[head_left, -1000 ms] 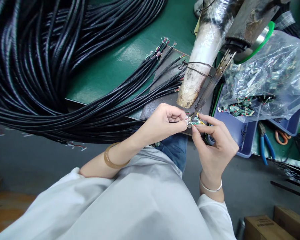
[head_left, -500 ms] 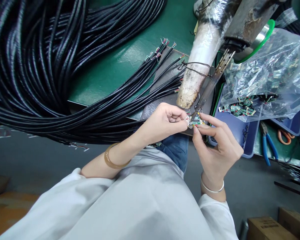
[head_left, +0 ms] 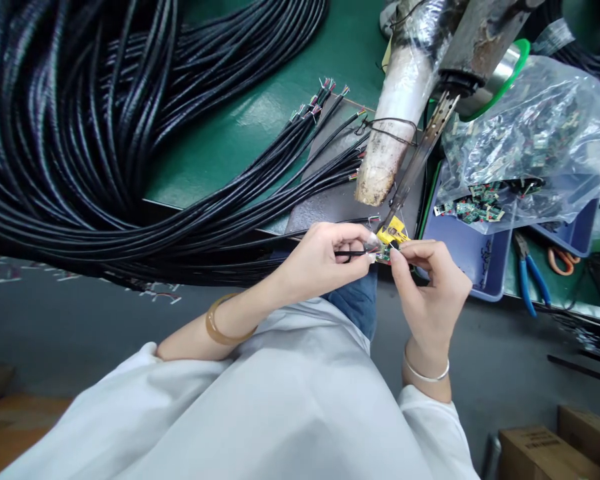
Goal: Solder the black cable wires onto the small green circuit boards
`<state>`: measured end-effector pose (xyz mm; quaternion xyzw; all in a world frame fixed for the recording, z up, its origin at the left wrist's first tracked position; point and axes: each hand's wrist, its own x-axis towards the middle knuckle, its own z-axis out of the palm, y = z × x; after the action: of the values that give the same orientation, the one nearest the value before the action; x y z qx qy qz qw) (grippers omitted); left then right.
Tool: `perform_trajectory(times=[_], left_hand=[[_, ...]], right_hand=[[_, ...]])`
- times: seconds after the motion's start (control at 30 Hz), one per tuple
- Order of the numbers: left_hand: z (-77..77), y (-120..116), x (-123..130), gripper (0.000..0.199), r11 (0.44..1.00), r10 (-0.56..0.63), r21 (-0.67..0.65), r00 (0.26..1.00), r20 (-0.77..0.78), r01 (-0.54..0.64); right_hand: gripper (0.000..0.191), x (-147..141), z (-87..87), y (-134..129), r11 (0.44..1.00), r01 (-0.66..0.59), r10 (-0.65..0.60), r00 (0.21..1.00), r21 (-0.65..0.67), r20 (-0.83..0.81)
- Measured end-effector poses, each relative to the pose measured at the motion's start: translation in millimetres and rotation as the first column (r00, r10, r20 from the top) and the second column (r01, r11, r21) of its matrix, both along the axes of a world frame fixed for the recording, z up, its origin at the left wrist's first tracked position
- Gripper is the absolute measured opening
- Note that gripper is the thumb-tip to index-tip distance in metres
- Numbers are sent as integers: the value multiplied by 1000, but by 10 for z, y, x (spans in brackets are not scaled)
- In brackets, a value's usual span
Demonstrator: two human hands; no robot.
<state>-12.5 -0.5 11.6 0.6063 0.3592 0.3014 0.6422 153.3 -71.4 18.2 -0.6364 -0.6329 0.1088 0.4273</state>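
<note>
My left hand (head_left: 330, 253) pinches the end of a black cable (head_left: 349, 253), where thin coloured wires come out beside a small green circuit board (head_left: 384, 255). My right hand (head_left: 427, 273) has thumb and forefinger closed on the board's right end, by a small black part (head_left: 394, 245). Just beyond the fingertips lies a yellow piece (head_left: 394, 230) with metal contacts. The soldering iron (head_left: 413, 170) hangs from its holder, its tip pointing down at the yellow piece. Left of the iron is a white wrapped tube (head_left: 387, 147).
Bundled black cables (head_left: 220, 207) with stripped ends cover the left. At right, a clear bag of circuit boards (head_left: 535, 147) lies on a purple tray (head_left: 473, 257). Blue-handled pliers (head_left: 530, 280), orange handles (head_left: 563, 260) and a green-rimmed spool (head_left: 515, 77) are nearby.
Both hands have come slightly nearer my body with the board, away from the iron tip. The yellow piece is now uncovered, and my right fingers have drawn closer together.
</note>
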Motion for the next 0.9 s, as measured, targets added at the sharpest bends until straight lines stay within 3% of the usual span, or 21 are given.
perform_trajectory(times=[0.1, 0.17, 0.23, 0.33, 0.4, 0.5, 0.7, 0.9], left_hand=[[-13, -62, -79, 8, 996, 75, 54, 997, 22, -76], [-29, -71, -112, 9, 999, 51, -18, 993, 105, -50], [-56, -65, -120, 10, 993, 19, -121, 982, 189, 4], [-98, -54, -101, 11, 978, 9, -202, 972, 234, 40], [-114, -58, -88, 13, 975, 9, -217, 974, 227, 41], [-119, -70, -82, 15, 974, 1, -221, 977, 214, 47], [-123, -75, -89, 9, 976, -47, -198, 976, 214, 90], [-115, -75, -88, 9, 978, -86, -173, 982, 170, 115]], right_hand=[[12, 15, -57, -30, 996, -59, 39, 963, -68, -268], [14, 24, -97, -50, 977, -166, 99, 906, -132, -411], [14, 22, -123, -84, 972, -183, 101, 892, -148, -442], [5, -2, -118, -160, 998, 25, -40, 959, -57, -281], [11, -26, -89, -204, 993, 114, -110, 984, 14, -141], [18, -57, -45, -221, 998, 66, -67, 997, -22, -45], [18, -46, -52, -171, 986, -53, 33, 991, -159, -127], [20, 22, -66, -176, 998, -48, 43, 982, 26, 183]])
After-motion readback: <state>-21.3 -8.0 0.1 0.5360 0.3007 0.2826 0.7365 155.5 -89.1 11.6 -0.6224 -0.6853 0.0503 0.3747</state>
